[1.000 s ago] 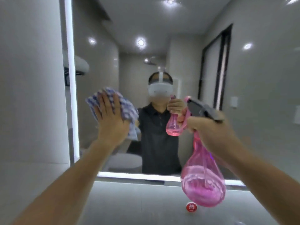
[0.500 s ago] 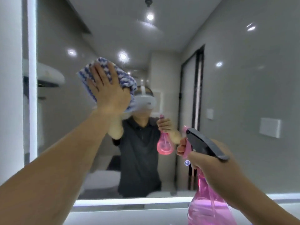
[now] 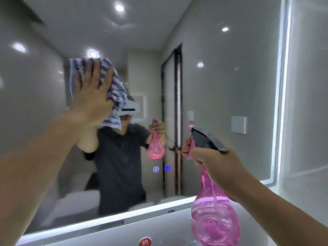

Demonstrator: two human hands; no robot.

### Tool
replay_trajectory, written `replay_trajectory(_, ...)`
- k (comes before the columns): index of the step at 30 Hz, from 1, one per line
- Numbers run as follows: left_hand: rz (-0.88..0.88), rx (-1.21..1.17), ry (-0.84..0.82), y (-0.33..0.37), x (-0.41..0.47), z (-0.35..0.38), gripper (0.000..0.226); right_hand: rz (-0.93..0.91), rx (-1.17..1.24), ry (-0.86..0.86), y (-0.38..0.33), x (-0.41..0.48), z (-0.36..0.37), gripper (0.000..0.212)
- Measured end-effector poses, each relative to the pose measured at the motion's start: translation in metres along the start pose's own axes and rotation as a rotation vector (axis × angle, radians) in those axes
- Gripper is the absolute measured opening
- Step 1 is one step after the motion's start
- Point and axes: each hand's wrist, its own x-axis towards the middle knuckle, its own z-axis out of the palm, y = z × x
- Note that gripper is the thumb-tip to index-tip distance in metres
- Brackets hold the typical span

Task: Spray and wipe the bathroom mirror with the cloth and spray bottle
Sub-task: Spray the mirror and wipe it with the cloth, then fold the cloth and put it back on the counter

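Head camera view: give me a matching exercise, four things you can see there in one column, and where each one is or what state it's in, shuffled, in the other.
Things
1. cloth
2. spray bottle
3. glowing icons
4. red disc

Places or states
A. gripped at the neck by the right hand
B. at the view's bottom edge, below the mirror
C. pressed to the glass under the flat left hand
D. lit blue on the mirror's lower part

Pairs: 1-C, 2-A, 3-D, 4-B

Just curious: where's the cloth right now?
Head view, upper left: the left hand presses the cloth against the mirror, left of the bottle in the right hand.
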Motion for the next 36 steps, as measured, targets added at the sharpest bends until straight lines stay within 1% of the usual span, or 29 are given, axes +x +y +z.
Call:
replay_trajectory(1, -0.148, -0.028, -0.010, 0.012, 0.011, 0.002, 0.068, -0.003, -0.003, 0.008, 0.001, -0.001, -0.002, 0.005)
replay_trajectory(2, -0.205, -0.036, -0.018, 0.028, 0.015, 0.005, 0.069, -0.007, -0.007, 0.009, 0.001, -0.004, -0.004, 0.006)
replay_trajectory(3, -0.173, -0.036, -0.027, 0.043, 0.011, 0.010, 0.069, -0.010, -0.016, 0.009, 0.002, -0.006, -0.006, 0.017)
replay_trajectory(4, -0.076, -0.035, -0.039, 0.058, 0.002, 0.016, 0.068, -0.011, -0.023, 0.007, 0.004, -0.008, -0.007, 0.026)
replay_trajectory(5, 0.043, -0.026, -0.047, 0.073, -0.011, 0.022, 0.069, 0.003, -0.030, 0.010, 0.005, -0.010, -0.009, 0.030)
replay_trajectory(7, 0.240, 0.015, -0.050, 0.094, -0.041, 0.033, 0.072, 0.034, -0.051, 0.019, 0.007, -0.014, -0.014, 0.023)
replay_trajectory(8, 0.298, 0.034, -0.059, 0.101, -0.054, 0.036, 0.073, 0.047, -0.053, 0.026, 0.007, -0.016, -0.016, 0.019)
replay_trajectory(10, 0.377, 0.016, -0.106, 0.105, -0.071, 0.034, 0.071, 0.058, -0.057, 0.037, 0.005, -0.023, -0.021, 0.018)
replay_trajectory(12, 0.432, -0.064, -0.107, 0.100, -0.080, 0.028, 0.058, 0.060, -0.078, 0.038, 0.002, -0.032, -0.026, 0.028)
replay_trajectory(13, 0.434, -0.121, -0.084, 0.098, -0.080, 0.023, 0.051, 0.062, -0.085, 0.037, 0.000, -0.036, -0.029, 0.032)
replay_trajectory(14, 0.396, -0.200, -0.057, 0.100, -0.080, 0.017, 0.048, 0.063, -0.088, 0.037, -0.001, -0.041, -0.031, 0.034)
replay_trajectory(15, 0.312, -0.315, -0.044, 0.105, -0.080, 0.008, 0.045, 0.071, -0.083, 0.032, -0.003, -0.046, -0.034, 0.031)
replay_trajectory(17, 0.029, -0.588, 0.021, 0.123, -0.085, -0.012, 0.041, 0.093, -0.026, -0.002, -0.007, -0.058, -0.037, 0.019)
replay_trajectory(19, -0.262, -0.869, 0.051, 0.143, -0.102, -0.032, 0.039, 0.097, 0.044, -0.067, -0.008, -0.074, -0.036, 0.024)
replay_trajectory(20, -0.363, -0.986, 0.017, 0.152, -0.115, -0.040, 0.037, 0.108, 0.076, -0.086, -0.009, -0.084, -0.034, 0.028)
replay_trajectory(22, -0.531, -1.164, -0.145, 0.171, -0.153, -0.056, 0.033, 0.124, 0.115, -0.090, -0.004, -0.108, -0.029, 0.034)
replay_trajectory(25, -0.739, -1.405, -0.382, 0.198, -0.222, -0.074, 0.033, 0.127, 0.068, -0.064, 0.023, -0.147, -0.027, 0.035)
replay_trajectory(28, -0.891, -1.549, -0.613, 0.218, -0.279, -0.084, 0.025, 0.197, 0.027, -0.016, 0.051, -0.185, -0.028, 0.038)
replay_trajectory(30, -1.067, -1.741, -0.771, 0.234, -0.306, -0.089, 0.020, 0.244, -0.016, 0.012, 0.065, -0.205, -0.032, 0.038)
replay_trajectory(31, -1.176, -1.839, -0.827, 0.244, -0.318, -0.093, 0.020, 0.270, -0.038, 0.031, 0.072, -0.216, -0.035, 0.034)
replay_trajectory(33, -1.360, -1.875, -0.910, 0.262, -0.339, -0.101, 0.021, 0.333, -0.066, 0.094, 0.085, -0.234, -0.044, 0.026)
replay_trajectory(34, -1.434, -1.883, -0.955, 0.271, -0.347, -0.105, 0.020, 0.360, -0.073, 0.132, 0.093, -0.243, -0.050, 0.026)
replay_trajectory(35, -1.482, -1.942, -1.005, 0.280, -0.352, -0.107, 0.016, 0.379, -0.073, 0.169, 0.100, -0.250, -0.056, 0.028)
replay_trajectory(36, -1.513, -2.051, -1.058, 0.289, -0.357, -0.109, 0.011, 0.388, -0.079, 0.197, 0.106, -0.256, -0.062, 0.028)
